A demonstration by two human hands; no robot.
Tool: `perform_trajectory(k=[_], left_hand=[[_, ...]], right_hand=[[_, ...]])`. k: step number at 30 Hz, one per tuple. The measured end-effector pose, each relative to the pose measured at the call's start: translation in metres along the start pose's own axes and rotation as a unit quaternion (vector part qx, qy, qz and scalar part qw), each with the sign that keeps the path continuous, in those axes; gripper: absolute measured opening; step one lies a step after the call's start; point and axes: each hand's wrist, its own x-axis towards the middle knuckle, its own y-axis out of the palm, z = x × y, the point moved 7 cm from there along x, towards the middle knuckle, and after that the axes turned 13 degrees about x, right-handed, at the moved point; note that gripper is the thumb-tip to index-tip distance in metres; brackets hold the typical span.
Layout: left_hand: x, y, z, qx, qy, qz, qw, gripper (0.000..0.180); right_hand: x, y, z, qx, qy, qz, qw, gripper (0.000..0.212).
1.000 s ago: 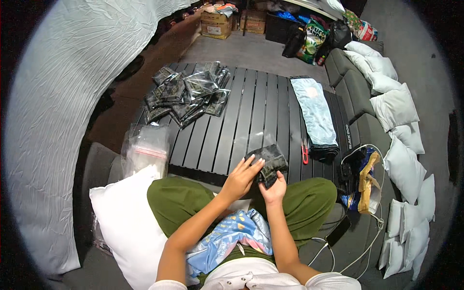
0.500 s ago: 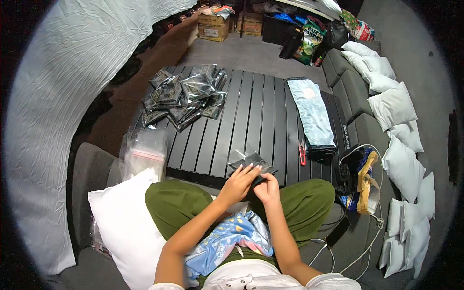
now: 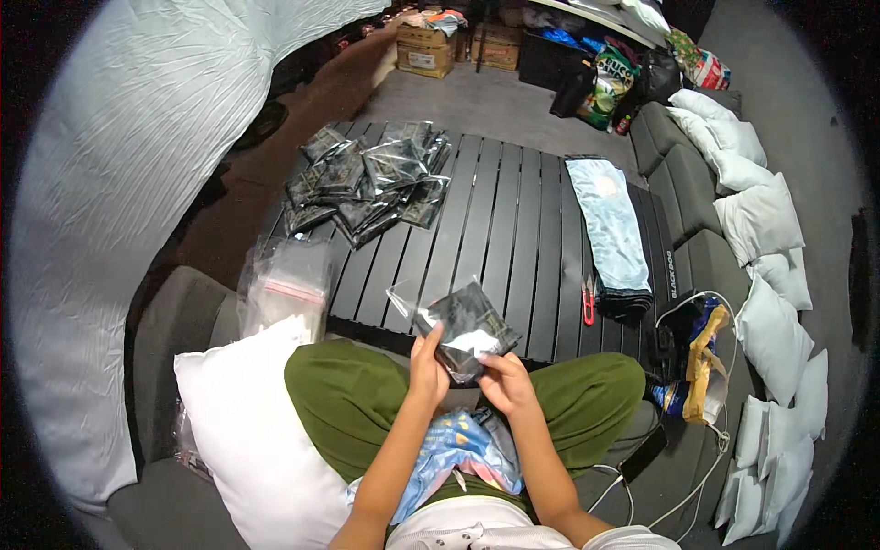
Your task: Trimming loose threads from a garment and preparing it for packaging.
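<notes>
Gripping a black packet [image 3: 469, 328] in clear plastic, the left hand [image 3: 428, 370] closes on its left side and the right hand [image 3: 508, 383] pinches its near right corner. The packet is held at the near edge of a slatted table [image 3: 488, 238]; on it I see a pile of similar packets [image 3: 394, 165] at left and red-handled scissors [image 3: 588, 304] beside folded cloth [image 3: 610, 220] at right.

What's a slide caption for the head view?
Left fingers and right fingers hold a clear-bagged black packet near a slatted table bearing similar packets.
</notes>
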Motion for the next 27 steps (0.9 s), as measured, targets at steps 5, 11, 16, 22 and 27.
perform_trajectory(k=[5,11,16,22,27], left_hand=[[-0.002,0.003,-0.001,-0.04,-0.032,0.035,0.998,0.042],[-0.001,-0.016,0.021,-0.043,-0.137,0.004,0.99,0.042],[-0.003,-0.019,0.031,0.018,-0.125,0.061,0.99,0.031],[-0.012,-0.014,0.025,-0.029,-0.152,0.071,0.985,0.036],[0.0,-0.013,0.027,-0.111,-0.178,0.102,0.973,0.034]], right_hand=[[-0.004,0.006,-0.002,-0.025,-0.023,-0.027,0.999,0.04],[-0.002,0.013,-0.013,-0.026,-0.048,-0.016,0.998,0.039],[0.007,0.001,-0.016,0.011,-0.034,-0.013,0.999,0.034],[0.012,0.015,-0.013,0.05,-0.03,-0.011,0.998,0.036],[0.001,0.002,-0.022,0.037,-0.004,-0.036,0.999,0.023]])
